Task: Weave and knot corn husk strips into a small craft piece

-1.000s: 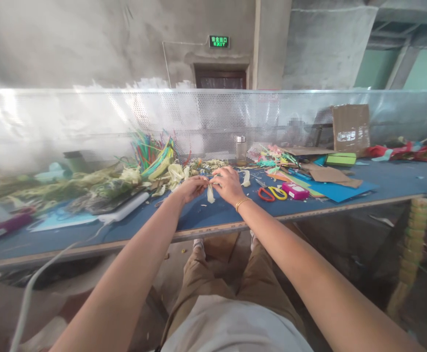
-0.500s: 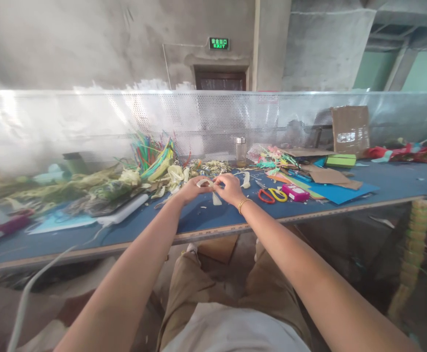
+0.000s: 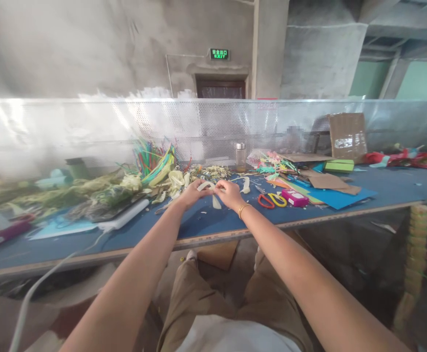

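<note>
Over the blue table top, my left hand [image 3: 192, 195] pinches one end of a pale cream strip [image 3: 206, 186], which bows up in a small arch. My right hand [image 3: 229, 194], with a gold bracelet at the wrist, grips the strip's other end between thumb and fingers. A loose pale tail hangs below, between the hands. Whether the strip is paper, husk or cloth I cannot tell. Just right of my right hand lies another pale strip [image 3: 245, 185]. Scissors [image 3: 272, 200] with red and yellow handles lie farther right, beside a magenta box [image 3: 294, 198].
A glass bottle [image 3: 240, 157] stands behind my hands. Left are heaps of greenish material [image 3: 103, 195], coloured stems [image 3: 155, 161] and a white power strip [image 3: 125, 215] with a trailing cord. Cardboard and a blue sheet [image 3: 340, 197] lie right. A perforated metal screen [image 3: 213, 122] borders the table's back.
The whole view has shifted slightly downward in the picture. The arch of the pale strip shows a little more between my hands; both still hold it.
</note>
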Motion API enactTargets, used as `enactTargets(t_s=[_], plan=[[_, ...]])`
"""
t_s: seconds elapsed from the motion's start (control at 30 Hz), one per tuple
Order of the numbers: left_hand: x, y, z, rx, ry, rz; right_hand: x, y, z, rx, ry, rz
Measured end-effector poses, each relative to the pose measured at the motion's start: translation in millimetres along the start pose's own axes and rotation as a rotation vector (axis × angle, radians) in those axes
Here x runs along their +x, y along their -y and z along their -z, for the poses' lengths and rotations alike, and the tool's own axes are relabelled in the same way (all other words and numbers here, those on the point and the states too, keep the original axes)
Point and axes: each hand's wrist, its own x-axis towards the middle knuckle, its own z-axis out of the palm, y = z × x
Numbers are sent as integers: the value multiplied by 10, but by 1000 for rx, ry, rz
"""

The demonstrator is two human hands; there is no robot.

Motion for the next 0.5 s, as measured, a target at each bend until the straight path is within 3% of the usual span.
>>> enactTargets(t_s=[0.17, 0.5], plan=[[35, 44, -42, -9, 28, -56, 32, -68, -60, 315, -87, -92], [138, 172, -4, 142, -172, -242, 12, -13, -59, 490, -66, -95]])
